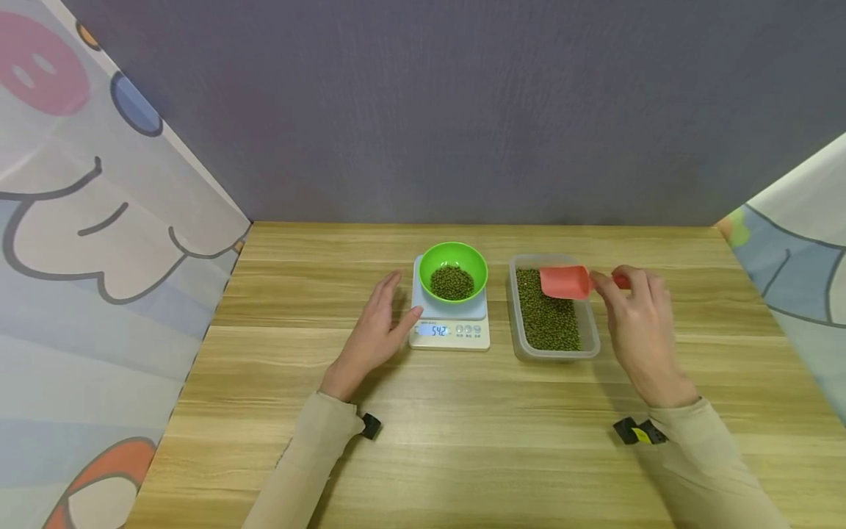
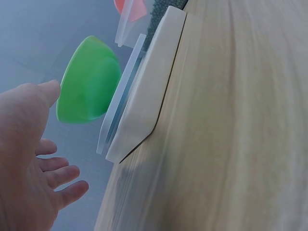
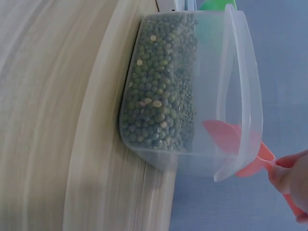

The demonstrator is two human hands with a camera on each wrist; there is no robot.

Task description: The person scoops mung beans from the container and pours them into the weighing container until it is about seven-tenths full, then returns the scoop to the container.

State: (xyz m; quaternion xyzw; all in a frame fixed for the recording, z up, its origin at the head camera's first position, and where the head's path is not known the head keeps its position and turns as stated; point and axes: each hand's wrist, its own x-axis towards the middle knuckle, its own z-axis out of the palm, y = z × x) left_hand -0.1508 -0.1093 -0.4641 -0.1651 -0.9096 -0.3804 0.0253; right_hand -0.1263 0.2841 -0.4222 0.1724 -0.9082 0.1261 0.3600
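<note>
My right hand (image 1: 641, 323) pinches the handle of a red scoop (image 1: 565, 282). The scoop's bowl reaches over the rim of a clear plastic box (image 1: 588, 345), and in the right wrist view its tip (image 3: 222, 134) hangs above the mung beans (image 3: 159, 91). A white digital scale (image 1: 418, 341) reads about 54.2. On its platform stands a green bowl (image 1: 481, 266) with a small heap of mung beans (image 1: 452, 283) inside. Beside the scale's left side is my left hand (image 1: 375, 327), fingers extended and holding nothing.
Scale and box stand side by side on a wood-grain table (image 1: 449, 441), a narrow gap between them. A grey upright panel (image 1: 463, 110) rises behind the table's back edge. Cartoon-printed sheets (image 1: 99, 242) border both sides. Dark wrist devices (image 1: 371, 426) sit at both cuffs.
</note>
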